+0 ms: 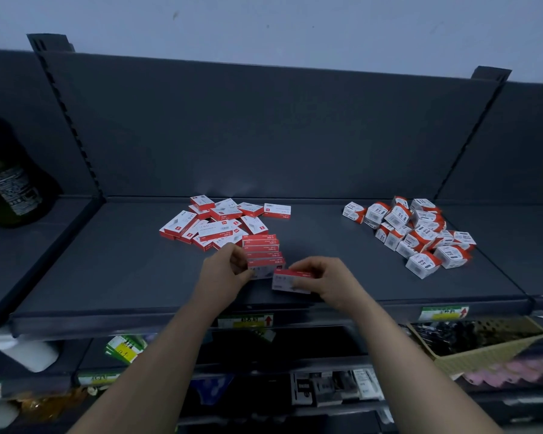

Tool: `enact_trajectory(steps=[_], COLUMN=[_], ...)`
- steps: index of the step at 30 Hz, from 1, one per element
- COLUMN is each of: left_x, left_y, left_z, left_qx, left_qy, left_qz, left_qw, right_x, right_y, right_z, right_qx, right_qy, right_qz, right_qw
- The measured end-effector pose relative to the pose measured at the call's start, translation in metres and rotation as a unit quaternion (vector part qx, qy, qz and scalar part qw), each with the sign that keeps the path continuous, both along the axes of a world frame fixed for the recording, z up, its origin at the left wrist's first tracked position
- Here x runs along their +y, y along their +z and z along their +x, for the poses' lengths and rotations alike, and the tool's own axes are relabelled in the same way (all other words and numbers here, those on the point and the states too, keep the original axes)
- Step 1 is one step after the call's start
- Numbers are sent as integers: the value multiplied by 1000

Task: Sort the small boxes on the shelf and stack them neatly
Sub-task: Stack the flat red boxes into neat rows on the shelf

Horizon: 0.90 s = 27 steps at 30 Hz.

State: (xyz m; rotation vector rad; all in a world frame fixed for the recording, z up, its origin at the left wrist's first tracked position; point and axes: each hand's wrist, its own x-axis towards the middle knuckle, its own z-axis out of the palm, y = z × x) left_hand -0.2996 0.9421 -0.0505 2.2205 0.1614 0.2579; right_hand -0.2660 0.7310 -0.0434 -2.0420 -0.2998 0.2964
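Observation:
On the dark shelf (123, 270) lies a loose heap of flat red-and-white boxes (213, 225) at the middle back. In front of it stands a neat row of the same boxes (264, 250). My left hand (224, 270) grips the near end of that row with curled fingers. My right hand (323, 278) pinches one flat red-and-white box (287, 281) just right of the row, a little above the shelf surface. A second heap of cube-shaped white-and-orange boxes (417, 236) lies at the right.
A dark green bottle (10, 189) stands on the neighbouring shelf at the left. Below the shelf edge with its price labels (248, 321) hang lower shelves with goods, and a woven basket (483, 346) sits at the lower right. The shelf's back panel (264, 136) rises behind the boxes.

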Motion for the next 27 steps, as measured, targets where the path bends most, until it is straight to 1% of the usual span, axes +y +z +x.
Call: enact_trajectory(steps=[4,6,12,14,16,18,21,23,25,27], left_x=[4,6,8,12,16,18,15,15,16,20], left_y=[2,3,5,5,4,5,8,8,9,10], left_z=[-4,-6,-6,-4,-2,1,7,12,15,18], left_qx=[-2,3,27,40,59,79,78,73,73,67], left_qy=[-8,-12,-47,-56,-68,-83,-117,-125,-127,-112], left_qz=[-10,-2,19,18,4,-7,-29,-28,-27,-20], left_qw=[1000,1000,998,997,996,993,990,989,989,991], right_x=[18,21,38,39,35,34,37,38,36,29], right_y=[-10,-13,-14,-15,-16,-13,-7,-5,-4,-3], right_z=[-2,0,7,10,13,17,22,24,29,37], right_qx=[-80,-95,-73,-73,-64,-59,-69,-76,-68,-42], right_qy=[-46,-65,-33,-29,-22,7,62,75,88,87], right_qz=[-36,-44,-18,-37,-76,-95,-60,-61,-49,-19], right_qw=[995,992,997,996,995,994,994,992,993,995])
